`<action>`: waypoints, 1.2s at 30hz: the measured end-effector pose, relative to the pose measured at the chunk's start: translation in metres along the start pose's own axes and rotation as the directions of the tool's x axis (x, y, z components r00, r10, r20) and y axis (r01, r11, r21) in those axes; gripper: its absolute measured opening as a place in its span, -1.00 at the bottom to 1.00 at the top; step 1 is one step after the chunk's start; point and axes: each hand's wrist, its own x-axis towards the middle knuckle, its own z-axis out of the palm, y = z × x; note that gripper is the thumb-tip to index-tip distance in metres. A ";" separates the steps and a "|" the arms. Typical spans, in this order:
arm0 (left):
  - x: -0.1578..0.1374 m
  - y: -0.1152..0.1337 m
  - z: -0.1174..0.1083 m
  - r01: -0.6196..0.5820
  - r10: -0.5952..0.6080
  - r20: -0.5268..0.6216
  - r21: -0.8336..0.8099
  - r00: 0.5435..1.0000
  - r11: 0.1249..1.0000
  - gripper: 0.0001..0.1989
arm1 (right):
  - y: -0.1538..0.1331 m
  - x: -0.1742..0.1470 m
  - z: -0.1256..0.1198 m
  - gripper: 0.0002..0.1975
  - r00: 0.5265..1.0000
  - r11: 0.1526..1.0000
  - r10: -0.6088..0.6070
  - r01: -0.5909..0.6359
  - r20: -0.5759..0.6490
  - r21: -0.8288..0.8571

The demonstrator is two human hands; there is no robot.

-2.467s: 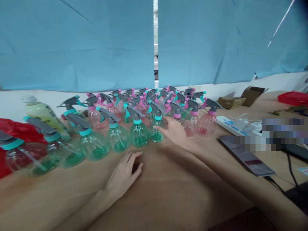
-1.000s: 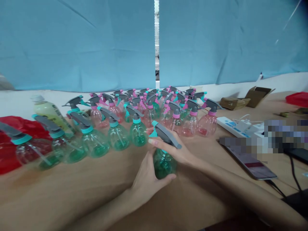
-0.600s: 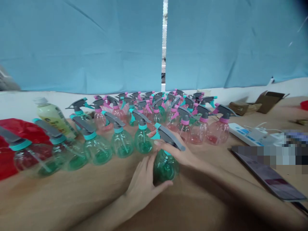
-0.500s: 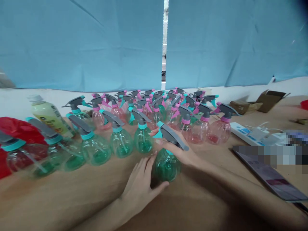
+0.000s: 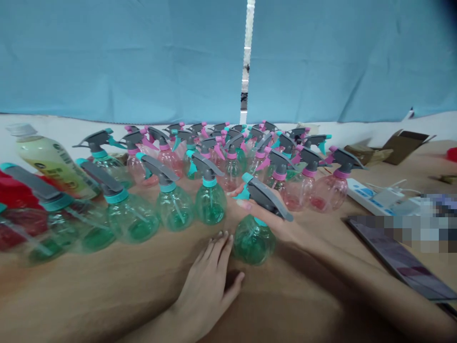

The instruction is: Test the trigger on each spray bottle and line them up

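A green spray bottle (image 5: 253,245) with a grey and turquoise trigger head stands in front of me, slightly tilted. Around its neck, just under the head, the fingers of my right hand (image 5: 280,229) are closed. My left hand (image 5: 207,286) rests on the table to the left of this bottle, fingers stretched out and thumb apart, holding nothing. Its fingertips are close to the bottle's base. A row of similar green spray bottles (image 5: 210,207) runs off to the left. Behind are several pink spray bottles (image 5: 326,190) with grey and pink heads.
A labelled bottle (image 5: 53,164) and red plastic (image 5: 16,190) are at the left. To the right are a white power strip (image 5: 367,193) with plugs and a dark phone-like slab (image 5: 396,257). An opened cardboard box (image 5: 405,145) sits at the back right, before a blue curtain (image 5: 303,62).
The green spray bottle in my right hand has shifted slightly to the right. My left hand's thumb, earlier at the bottle's base, is now apart from it. The view has swung a little.
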 end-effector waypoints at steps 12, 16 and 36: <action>0.002 0.000 0.000 -0.008 0.003 0.077 0.057 0.997 0.998 -0.44 | -0.004 -0.002 0.004 -0.79 0.994 0.993 -0.025 0.013 -0.102 -0.117; 0.002 0.000 0.002 -0.003 -0.001 0.087 0.050 0.996 0.999 -0.41 | -0.007 -0.004 0.000 -0.77 0.997 0.986 -0.017 0.005 -0.073 -0.166; 0.005 0.003 -0.002 -0.012 0.005 0.137 0.046 0.991 0.999 -0.41 | -0.006 -0.005 -0.005 -0.76 0.995 0.997 0.078 -0.079 0.067 0.026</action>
